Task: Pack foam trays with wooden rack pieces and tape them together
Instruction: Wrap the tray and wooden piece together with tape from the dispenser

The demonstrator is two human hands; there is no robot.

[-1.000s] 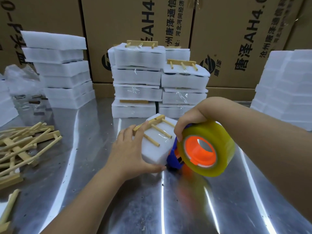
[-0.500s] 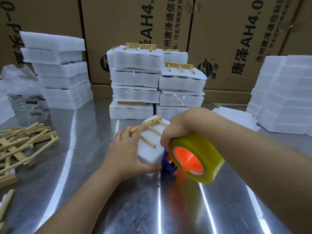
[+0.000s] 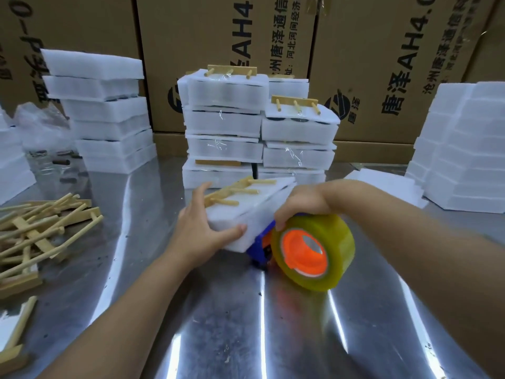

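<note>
Left hand (image 3: pixel 200 232) grips foam tray (image 3: pixel 247 213), right hand (image 3: pixel 302 203) tape dispenser (image 3: pixel 317 248); packed stacks (image 3: pixel 224 123) behind.

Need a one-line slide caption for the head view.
Left hand holds a foam pack, wooden rack on top, tilted while the right hand holds a tape dispenser at its lower edge.

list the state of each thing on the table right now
foam pack, tilted, wooden rack piece on top
left hand, grips the foam pack's near corner
right hand, grips the tape dispenser
tape dispenser, at the pack's lower edge, roll mounted
finished packs, taped, stacked behind
loose rack pieces, piled at left
</note>
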